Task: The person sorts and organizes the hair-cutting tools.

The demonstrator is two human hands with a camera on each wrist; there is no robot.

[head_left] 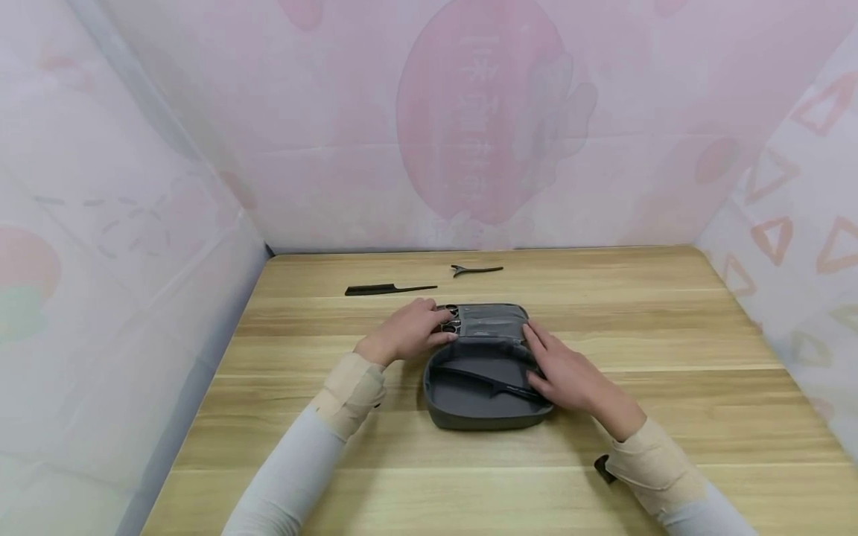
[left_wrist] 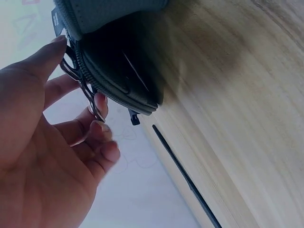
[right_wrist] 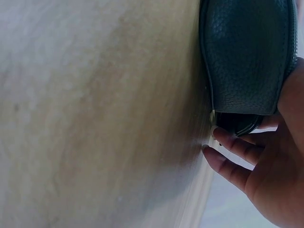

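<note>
A grey zip case [head_left: 482, 417] lies open in the middle of the wooden table [head_left: 670, 335], and a black comb [head_left: 492, 383] lies in its near half. From the far half's left corner stick out the metal ring handles of scissors [head_left: 449, 318]. My left hand [head_left: 437, 325] pinches these rings between thumb and curled fingers; the left wrist view shows the scissors [left_wrist: 76, 76] at the case's zip edge [left_wrist: 118, 80]. Along the case's right side my right hand [head_left: 536, 351] rests with straight fingers. In the right wrist view its fingers [right_wrist: 235, 146] lie under the case's shell [right_wrist: 247, 52].
A black tail comb [head_left: 389, 289] lies on the table beyond my left hand, also seen in the left wrist view [left_wrist: 185, 178]. A black hair clip [head_left: 476, 269] lies farther back. Pink and white sheet walls [head_left: 469, 134] close the table on three sides.
</note>
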